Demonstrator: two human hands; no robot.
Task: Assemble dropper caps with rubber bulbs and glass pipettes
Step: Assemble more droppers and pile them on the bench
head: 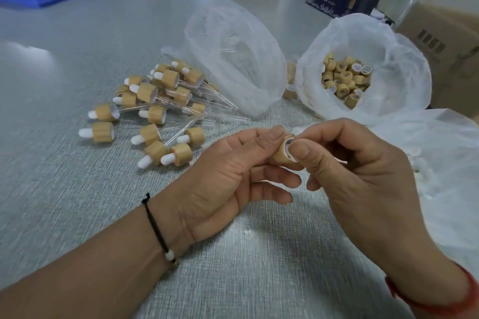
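Nearest, over the grey table (77,189): left hand (225,176) gripping a wooden cap (281,154) between thumb and fingers, right hand (363,176) pinching a white rubber bulb (291,156) at the cap's open mouth. Probably light and stiff, the cap, best held round its side; soft and squashy, the bulb. Further left, a heap of finished droppers (150,109) with thin, likely fragile glass tubes. Beyond, a near-empty plastic bag (233,59) and a second bag (388,72) holding bare caps (344,80).
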